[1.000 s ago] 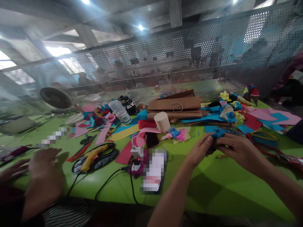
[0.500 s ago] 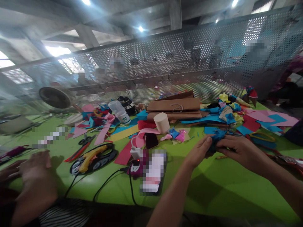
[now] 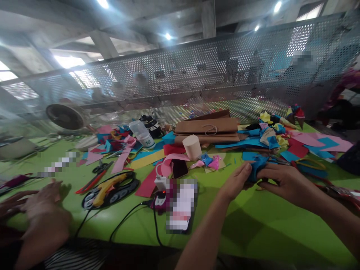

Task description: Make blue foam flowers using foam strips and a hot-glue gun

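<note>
A crumpled blue piece (image 3: 258,168) is raised over the green counter (image 3: 281,240), pinched between the nearly closed fingers of the left hand (image 3: 238,179) and right hand (image 3: 287,180) (some fingertips are hidden). Left of the hands lies a phone (image 3: 182,206); beyond, a pale cylinder (image 3: 192,147) and brown sheets (image 3: 206,126).

The setting is judged to be a craft workshop in a large industrial hall. Concrete beams (image 3: 104,43) and bright lamps (image 3: 168,36) are seen overhead. The long green table (image 3: 267,236) is backed by a perforated metal screen (image 3: 180,62) and strewn with cut coloured paper (image 3: 147,159), scissors (image 3: 101,167) and folded brown sheets (image 3: 206,126).
</note>
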Demonstrator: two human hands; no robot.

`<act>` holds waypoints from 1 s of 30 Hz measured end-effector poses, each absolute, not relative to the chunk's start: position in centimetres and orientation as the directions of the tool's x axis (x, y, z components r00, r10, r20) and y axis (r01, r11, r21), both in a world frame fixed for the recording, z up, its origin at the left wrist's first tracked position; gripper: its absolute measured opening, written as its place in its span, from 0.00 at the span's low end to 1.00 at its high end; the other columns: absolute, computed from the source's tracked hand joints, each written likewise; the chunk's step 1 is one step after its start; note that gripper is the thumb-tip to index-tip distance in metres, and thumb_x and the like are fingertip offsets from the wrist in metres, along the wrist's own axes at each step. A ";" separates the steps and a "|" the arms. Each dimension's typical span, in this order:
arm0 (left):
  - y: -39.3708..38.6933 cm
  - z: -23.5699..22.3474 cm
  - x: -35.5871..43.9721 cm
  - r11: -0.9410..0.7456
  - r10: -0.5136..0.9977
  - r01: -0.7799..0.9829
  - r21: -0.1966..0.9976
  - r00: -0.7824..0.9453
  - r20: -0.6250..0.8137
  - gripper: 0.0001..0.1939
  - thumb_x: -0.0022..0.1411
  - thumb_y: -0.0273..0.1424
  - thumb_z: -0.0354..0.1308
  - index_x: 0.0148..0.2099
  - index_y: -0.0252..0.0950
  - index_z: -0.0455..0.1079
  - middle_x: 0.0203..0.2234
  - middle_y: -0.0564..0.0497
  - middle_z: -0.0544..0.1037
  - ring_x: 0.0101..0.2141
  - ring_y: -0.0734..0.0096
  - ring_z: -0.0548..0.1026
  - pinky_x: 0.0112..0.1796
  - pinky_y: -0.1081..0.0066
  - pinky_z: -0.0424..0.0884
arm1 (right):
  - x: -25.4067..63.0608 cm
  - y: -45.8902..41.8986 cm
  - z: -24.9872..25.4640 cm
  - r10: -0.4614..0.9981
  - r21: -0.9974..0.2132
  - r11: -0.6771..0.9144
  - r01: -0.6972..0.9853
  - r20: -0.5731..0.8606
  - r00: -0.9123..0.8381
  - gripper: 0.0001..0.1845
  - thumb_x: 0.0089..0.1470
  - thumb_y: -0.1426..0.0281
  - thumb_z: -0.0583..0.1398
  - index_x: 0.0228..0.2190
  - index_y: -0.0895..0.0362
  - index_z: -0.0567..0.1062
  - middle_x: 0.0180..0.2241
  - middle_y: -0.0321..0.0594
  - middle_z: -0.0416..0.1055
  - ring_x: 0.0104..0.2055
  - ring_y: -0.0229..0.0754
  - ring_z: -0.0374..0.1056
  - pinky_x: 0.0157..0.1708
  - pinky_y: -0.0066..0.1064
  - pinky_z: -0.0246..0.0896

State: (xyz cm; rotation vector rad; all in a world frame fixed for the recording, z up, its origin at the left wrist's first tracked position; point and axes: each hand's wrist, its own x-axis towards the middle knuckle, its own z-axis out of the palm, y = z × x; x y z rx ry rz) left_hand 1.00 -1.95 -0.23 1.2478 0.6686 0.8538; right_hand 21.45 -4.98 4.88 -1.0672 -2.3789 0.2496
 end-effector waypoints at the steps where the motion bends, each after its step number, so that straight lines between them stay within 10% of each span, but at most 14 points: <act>1: -2.0 -0.2 1.0 0.082 0.844 -0.193 0.978 0.535 0.035 0.42 0.62 0.65 0.54 0.62 0.35 0.70 0.23 0.58 0.60 0.22 0.77 0.59 0.25 0.73 0.54 | 21.4 -5.0 4.8 0.737 -0.362 0.675 0.643 0.381 -0.558 0.07 0.64 0.67 0.62 0.40 0.48 0.82 0.41 0.39 0.80 0.40 0.44 0.77 0.39 0.33 0.68; 15: -1.9 -0.6 1.2 0.058 0.852 -0.180 0.982 0.522 0.045 0.41 0.63 0.65 0.52 0.60 0.35 0.70 0.23 0.59 0.59 0.22 0.77 0.60 0.25 0.74 0.55 | 20.4 -5.4 3.9 0.689 -0.170 0.686 0.707 0.464 -0.557 0.11 0.68 0.69 0.58 0.35 0.52 0.79 0.34 0.40 0.78 0.33 0.45 0.76 0.33 0.34 0.65; 30: -2.5 0.7 1.1 0.026 0.875 -0.088 0.996 0.483 0.020 0.45 0.59 0.69 0.52 0.60 0.37 0.71 0.27 0.56 0.61 0.26 0.75 0.59 0.28 0.72 0.59 | 19.7 -5.9 3.0 0.731 -0.284 0.629 0.724 0.532 -0.427 0.08 0.65 0.68 0.61 0.33 0.51 0.80 0.36 0.40 0.80 0.34 0.45 0.78 0.32 0.32 0.67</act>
